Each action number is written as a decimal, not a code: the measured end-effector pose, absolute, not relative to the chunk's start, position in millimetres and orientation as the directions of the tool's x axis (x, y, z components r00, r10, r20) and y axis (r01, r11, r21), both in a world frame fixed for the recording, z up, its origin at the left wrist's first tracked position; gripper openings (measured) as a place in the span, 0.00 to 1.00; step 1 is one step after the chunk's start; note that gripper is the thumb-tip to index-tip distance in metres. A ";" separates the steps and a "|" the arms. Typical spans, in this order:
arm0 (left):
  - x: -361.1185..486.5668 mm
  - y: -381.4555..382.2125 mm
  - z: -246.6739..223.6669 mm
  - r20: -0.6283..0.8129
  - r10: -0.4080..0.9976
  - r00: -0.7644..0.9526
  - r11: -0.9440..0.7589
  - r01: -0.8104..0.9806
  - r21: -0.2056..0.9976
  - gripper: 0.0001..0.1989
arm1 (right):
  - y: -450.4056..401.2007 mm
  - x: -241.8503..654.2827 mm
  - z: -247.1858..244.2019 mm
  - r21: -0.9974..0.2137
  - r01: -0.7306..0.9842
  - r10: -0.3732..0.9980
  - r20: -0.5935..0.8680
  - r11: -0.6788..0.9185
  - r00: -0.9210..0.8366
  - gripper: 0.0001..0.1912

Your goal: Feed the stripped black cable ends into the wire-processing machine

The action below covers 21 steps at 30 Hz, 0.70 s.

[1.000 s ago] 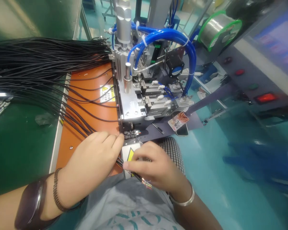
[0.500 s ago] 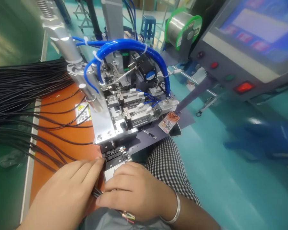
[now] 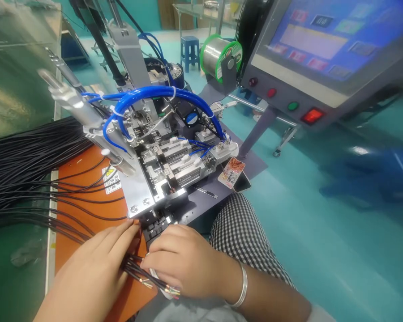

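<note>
Several black cables run out from under my left hand, whose fingers are curled round them over the orange board. Their stripped ends show thin coloured wires. My right hand, with a silver bangle at the wrist, is closed at the cables; its fingertips lie against them near the ends. A white piece shows partly under the right fingers. Just beyond both hands is the black slotted fixture of a metal machine with blue air hoses.
A large bundle of black cables lies at the left, trailing across the orange board. A control panel stands at the right, near a solder wire spool. A craft knife, a card and a phone lie on the machine plate.
The cable ends now show more fully between my hands, pointing right. My right hand has shifted slightly up and left. The view has tilted, so the machine appears lower and further left.
</note>
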<state>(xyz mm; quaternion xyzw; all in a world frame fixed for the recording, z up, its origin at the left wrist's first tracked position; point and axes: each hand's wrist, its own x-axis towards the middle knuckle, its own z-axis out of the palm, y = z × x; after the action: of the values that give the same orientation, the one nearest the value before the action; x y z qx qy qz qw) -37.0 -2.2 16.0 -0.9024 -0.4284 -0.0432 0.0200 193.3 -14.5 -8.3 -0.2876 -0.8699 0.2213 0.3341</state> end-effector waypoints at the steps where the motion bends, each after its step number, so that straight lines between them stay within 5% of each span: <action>1: -39.5 -3.1 14.8 0.086 0.782 0.617 -0.621 0.784 0.017 0.23 | -14.1 192.9 -8.0 -0.581 0.368 0.663 0.446 0.726 -0.601 0.09; 6: -52.2 -12.3 8.6 0.113 0.785 0.610 -0.617 0.786 0.044 0.28 | -13.7 191.6 -10.0 -0.650 0.393 0.745 0.444 0.650 -0.498 0.07; 15: -24.6 -13.9 29.5 0.267 0.742 0.614 -0.650 0.757 0.064 0.08 | -14.0 191.4 -9.8 -0.763 0.348 0.838 0.486 0.545 -0.247 0.07; 21: -14.3 -5.2 24.5 0.166 0.716 0.678 -0.691 0.722 0.034 0.15 | -15.3 188.4 -10.4 -0.785 0.340 0.855 0.477 0.518 -0.202 0.07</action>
<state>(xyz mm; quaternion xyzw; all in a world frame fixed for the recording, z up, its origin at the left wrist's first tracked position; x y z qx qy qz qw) -14.3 -5.2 24.5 -0.9157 -0.3928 -0.0833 0.0173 188.4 -15.3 -10.4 -0.4107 -0.7273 0.2685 0.4798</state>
